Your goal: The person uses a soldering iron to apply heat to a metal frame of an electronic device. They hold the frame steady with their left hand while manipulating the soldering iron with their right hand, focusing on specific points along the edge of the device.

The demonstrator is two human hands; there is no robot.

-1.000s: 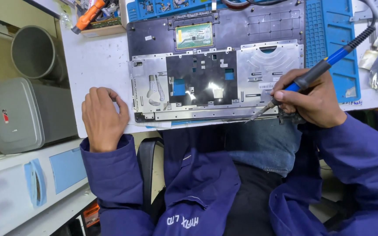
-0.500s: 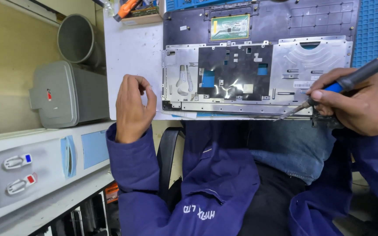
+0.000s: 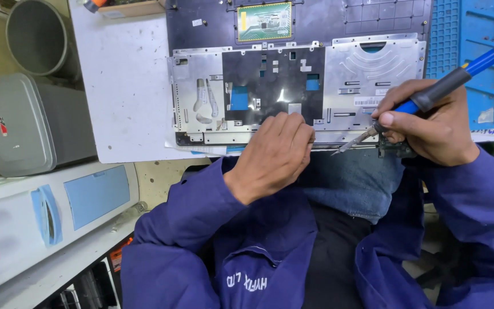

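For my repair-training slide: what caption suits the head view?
Right hand aims a blue soldering iron at the opened laptop chassis edge; left hand steadies it.

The left hand [image 3: 275,153] lies palm down in the middle of the view, knuckles up, its fingers [image 3: 293,129] bent and bunched together with the tips pressed downward, and the wrist runs back and to the left into a dark blue sleeve whose forearm slants toward the body. The right hand [image 3: 430,129] sits well apart from it on the right, closed in a pen-like grip with the thumb tip forward on the left and the other fingers curled over. Its blue-sleeved forearm comes in from the lower right, the elbow out of view.
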